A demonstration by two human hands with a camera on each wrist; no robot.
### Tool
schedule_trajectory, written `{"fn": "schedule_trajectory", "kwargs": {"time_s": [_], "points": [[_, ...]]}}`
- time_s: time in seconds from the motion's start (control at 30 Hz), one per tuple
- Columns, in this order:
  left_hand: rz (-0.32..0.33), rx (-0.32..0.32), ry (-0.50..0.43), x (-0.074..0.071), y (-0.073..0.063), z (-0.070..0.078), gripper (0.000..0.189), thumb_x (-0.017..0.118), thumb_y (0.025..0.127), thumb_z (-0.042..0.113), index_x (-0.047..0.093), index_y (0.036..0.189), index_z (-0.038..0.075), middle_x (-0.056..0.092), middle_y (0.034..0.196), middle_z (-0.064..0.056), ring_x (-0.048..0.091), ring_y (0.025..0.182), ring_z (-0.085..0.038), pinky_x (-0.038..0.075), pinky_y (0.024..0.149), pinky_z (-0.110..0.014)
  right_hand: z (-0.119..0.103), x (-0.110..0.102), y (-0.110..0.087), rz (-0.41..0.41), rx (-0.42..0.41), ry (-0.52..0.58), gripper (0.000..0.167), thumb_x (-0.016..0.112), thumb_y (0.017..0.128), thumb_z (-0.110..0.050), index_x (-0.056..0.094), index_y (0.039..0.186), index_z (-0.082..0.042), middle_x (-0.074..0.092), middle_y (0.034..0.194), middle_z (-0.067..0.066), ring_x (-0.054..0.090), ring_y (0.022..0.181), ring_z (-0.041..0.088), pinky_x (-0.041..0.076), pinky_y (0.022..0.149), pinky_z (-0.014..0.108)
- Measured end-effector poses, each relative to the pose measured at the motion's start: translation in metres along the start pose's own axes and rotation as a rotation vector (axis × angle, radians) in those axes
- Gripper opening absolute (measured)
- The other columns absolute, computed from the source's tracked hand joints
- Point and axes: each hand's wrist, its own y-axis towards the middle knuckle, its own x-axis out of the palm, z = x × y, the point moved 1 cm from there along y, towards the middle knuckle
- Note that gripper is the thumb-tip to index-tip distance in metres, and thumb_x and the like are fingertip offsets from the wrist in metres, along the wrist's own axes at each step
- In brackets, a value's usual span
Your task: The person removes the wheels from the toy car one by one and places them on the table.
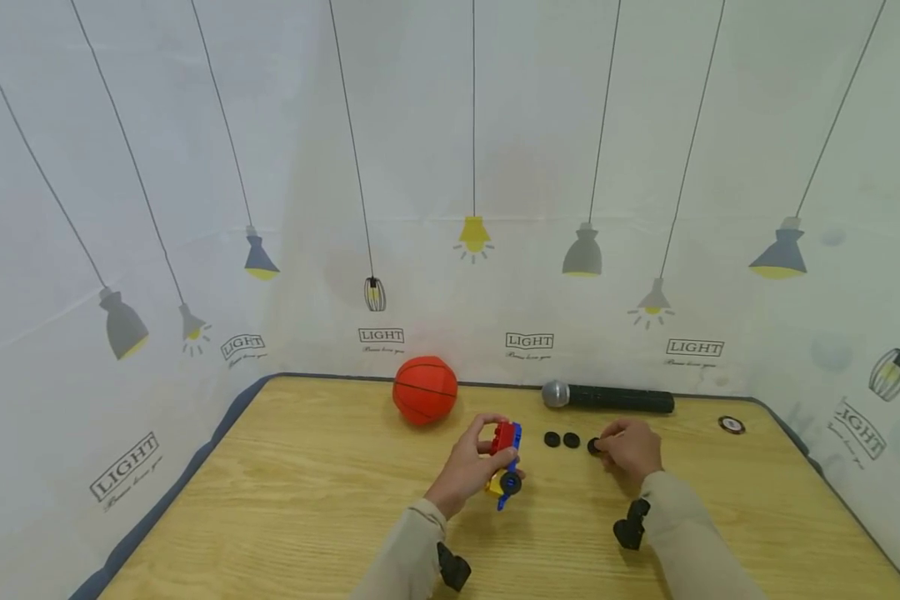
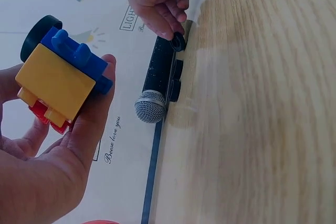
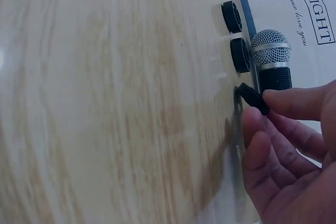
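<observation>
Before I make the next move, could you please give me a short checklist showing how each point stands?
1. Left hand holds the toy: ok.
2. Right hand pinches a wheel: ok.
3. Pinched wheel fully off the table: cannot tell; it is tilted.
4. Two loose wheels lie flat beside each other: ok.
5. All wheels fitted: not ok; three are off the toy.
6. Ball and mic apart from the toy: ok.

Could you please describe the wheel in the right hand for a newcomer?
On the wooden table, find the microphone near the back edge. In front, two black wheels lie flat; the third wheel, right of them, alone is tilted and pinched by the right hand.
</observation>
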Motion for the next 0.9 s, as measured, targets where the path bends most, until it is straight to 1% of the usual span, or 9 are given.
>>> {"fn": "schedule_trajectory", "kwargs": {"time_s": [0.13,0.27,0.33,0.43,0.53,0.6,0.67,0.73,0.9], "points": [[-0.010,-0.003,-0.015,0.001,0.000,0.001,0.048,0.069,0.096,0.025,0.047,0.138,0.028,0.067,0.116,-0.015,0.075,0.090,-0.021,0.056,0.083,-0.036,0.000,0.003,0.003,0.018,0.029,-0.032,0.013,0.068,0.088,-0.009,0.071,0.093,0.002,0.069,0.061,0.005,0.062,0.051,0.016,0.048,0.052,0.030],[-0.009,-0.005,-0.014,0.004,0.001,0.003,0.048,0.069,0.096,0.025,0.047,0.138,0.028,0.067,0.115,-0.015,0.075,0.089,-0.021,0.055,0.079,-0.032,-0.002,0.002,0.002,0.032,0.046,-0.059,0.015,0.067,0.088,-0.010,0.072,0.093,0.004,0.067,0.057,0.003,0.062,0.048,0.015,0.050,0.054,0.029],[-0.010,-0.004,-0.008,0.005,0.002,0.003,0.048,0.069,0.096,0.025,0.047,0.139,0.027,0.067,0.115,-0.014,0.074,0.089,-0.019,0.051,0.075,-0.030,-0.004,0.002,0.002,0.044,0.049,-0.080,0.016,0.066,0.088,-0.011,0.071,0.093,0.004,0.066,0.056,0.003,0.062,0.047,0.014,0.053,0.058,0.033],[-0.011,-0.004,0.002,0.005,0.003,0.002,0.049,0.069,0.095,0.026,0.047,0.139,0.027,0.068,0.115,-0.014,0.074,0.089,-0.019,0.046,0.071,-0.028,-0.006,0.003,0.002,0.059,0.076,-0.086,0.020,0.064,0.090,-0.013,0.072,0.091,0.005,0.066,0.054,0.002,0.062,0.047,0.013,0.056,0.074,0.041],[-0.005,-0.006,0.020,0.006,0.003,0.002,0.049,0.069,0.095,0.026,0.047,0.139,0.028,0.067,0.117,-0.015,0.071,0.092,-0.019,0.052,0.076,-0.031,-0.008,0.004,0.003,0.067,0.110,-0.054,0.025,0.059,0.092,-0.016,0.072,0.095,0.005,0.066,0.054,0.000,0.063,0.047,0.011,0.056,0.081,0.041],[-0.002,-0.008,0.036,0.006,0.003,0.002,0.048,0.069,0.096,0.027,0.048,0.139,0.028,0.066,0.119,-0.014,0.069,0.095,-0.018,0.057,0.083,-0.036,-0.009,0.005,0.003,0.065,0.123,-0.011,0.027,0.056,0.094,-0.016,0.070,0.100,0.007,0.067,0.054,-0.001,0.064,0.047,0.011,0.057,0.076,0.035],[0.001,-0.012,0.035,0.005,0.003,0.003,0.048,0.069,0.096,0.026,0.048,0.139,0.029,0.065,0.120,-0.015,0.069,0.096,-0.018,0.058,0.089,-0.041,-0.010,0.004,0.003,0.064,0.133,0.025,0.028,0.055,0.094,-0.016,0.069,0.103,0.007,0.067,0.054,-0.002,0.064,0.046,0.011,0.057,0.066,0.029],[-0.002,-0.018,0.017,0.005,0.004,0.002,0.048,0.068,0.096,0.025,0.048,0.139,0.029,0.065,0.119,-0.015,0.072,0.094,-0.021,0.059,0.091,-0.044,-0.012,0.003,0.003,0.054,0.134,0.034,0.030,0.055,0.095,-0.017,0.069,0.103,0.007,0.067,0.054,-0.001,0.064,0.046,0.010,0.054,0.059,0.025],[0.003,-0.031,-0.003,0.005,0.005,0.001,0.048,0.068,0.097,0.024,0.047,0.139,0.028,0.064,0.120,-0.016,0.073,0.094,-0.022,0.059,0.092,-0.044,-0.016,0.000,-0.003,0.008,0.112,0.111,0.036,0.055,0.098,-0.019,0.063,0.117,0.010,0.070,0.067,0.005,0.063,0.050,0.010,0.055,0.053,0.028]]}}
